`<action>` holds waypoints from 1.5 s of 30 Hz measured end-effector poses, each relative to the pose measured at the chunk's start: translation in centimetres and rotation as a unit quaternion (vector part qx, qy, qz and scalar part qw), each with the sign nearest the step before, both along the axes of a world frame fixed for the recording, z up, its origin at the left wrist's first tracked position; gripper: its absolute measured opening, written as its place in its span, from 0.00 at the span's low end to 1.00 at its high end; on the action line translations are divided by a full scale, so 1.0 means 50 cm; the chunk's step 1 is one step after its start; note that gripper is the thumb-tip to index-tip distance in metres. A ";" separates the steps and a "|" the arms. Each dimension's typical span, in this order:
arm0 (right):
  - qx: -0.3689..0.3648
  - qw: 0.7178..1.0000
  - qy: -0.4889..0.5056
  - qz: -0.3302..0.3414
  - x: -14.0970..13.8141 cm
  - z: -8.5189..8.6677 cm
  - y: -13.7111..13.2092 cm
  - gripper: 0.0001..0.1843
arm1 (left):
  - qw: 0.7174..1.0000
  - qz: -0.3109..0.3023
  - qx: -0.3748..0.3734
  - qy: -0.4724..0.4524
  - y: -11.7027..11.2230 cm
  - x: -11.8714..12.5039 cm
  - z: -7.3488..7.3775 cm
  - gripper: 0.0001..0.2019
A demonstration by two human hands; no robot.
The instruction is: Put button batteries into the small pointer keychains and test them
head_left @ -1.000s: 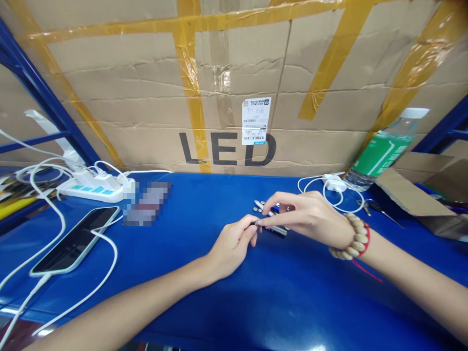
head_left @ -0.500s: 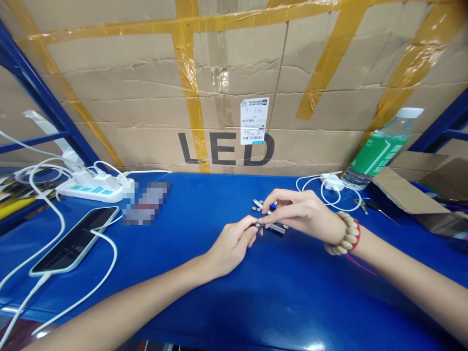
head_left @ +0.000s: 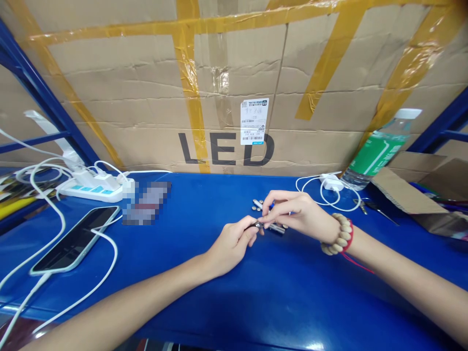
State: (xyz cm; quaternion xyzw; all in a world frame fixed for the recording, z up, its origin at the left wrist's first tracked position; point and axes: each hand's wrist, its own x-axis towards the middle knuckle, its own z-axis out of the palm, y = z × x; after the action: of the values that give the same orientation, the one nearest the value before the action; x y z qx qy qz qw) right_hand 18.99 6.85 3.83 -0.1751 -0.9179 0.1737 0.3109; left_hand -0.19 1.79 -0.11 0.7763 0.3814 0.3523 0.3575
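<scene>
My left hand (head_left: 230,246) is closed in a pinch on a small dark, shiny metal piece (head_left: 259,224), too small to name. Its thumb and forefinger grip the piece from the left. My right hand (head_left: 292,212), wearing a bead bracelet (head_left: 338,234) and a red string, has its fingertips bent together at the piece's right side; whether they hold anything of their own is hidden. Beneath and behind the right fingers lie a silver metal tube (head_left: 277,228), another silver rod (head_left: 257,204) and several small round discs (head_left: 258,209), partly covered by the hand.
A large taped carton (head_left: 146,107) stands along the back of the blue table (head_left: 219,312). On the left are a phone (head_left: 75,239), a power strip (head_left: 93,192) and white cables. On the right are a bottle (head_left: 380,151), a charger (head_left: 332,182), keys (head_left: 361,207) and an open box (head_left: 402,195).
My right hand and wrist have shifted slightly left, and its fingers have drawn closer to the small metal piece. My left hand stays nearly still.
</scene>
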 end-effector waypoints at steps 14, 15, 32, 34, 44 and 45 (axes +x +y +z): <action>-0.046 0.996 -0.010 -0.078 -0.020 -0.012 -0.015 0.12 | 0.999 0.026 0.018 0.014 0.004 -0.001 0.000 0.09; -0.052 0.994 -0.013 -0.095 -0.023 -0.013 -0.018 0.13 | 0.999 0.027 0.016 0.009 0.004 -0.002 -0.001 0.08; -0.404 0.907 -0.017 -0.118 -0.028 -0.019 -0.013 0.14 | 0.998 0.047 0.036 -0.008 0.004 -0.001 -0.009 0.04; -0.410 0.903 -0.014 -0.128 -0.031 -0.020 -0.015 0.13 | 0.998 0.057 0.035 -0.006 0.005 -0.001 -0.009 0.03; -0.438 0.884 -0.028 -0.163 -0.037 -0.027 -0.014 0.16 | 0.995 0.095 0.037 0.011 0.007 -0.003 -0.017 0.04; -0.442 0.882 -0.027 -0.161 -0.038 -0.026 -0.014 0.16 | 0.994 0.096 0.041 0.014 0.007 -0.003 -0.018 0.03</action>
State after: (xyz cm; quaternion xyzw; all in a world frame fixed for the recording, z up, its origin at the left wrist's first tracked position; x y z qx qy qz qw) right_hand 17.11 6.15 2.52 -0.4449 -0.7127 0.5042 0.1996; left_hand -0.34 2.14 -1.00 0.7551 0.4445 0.3894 0.2839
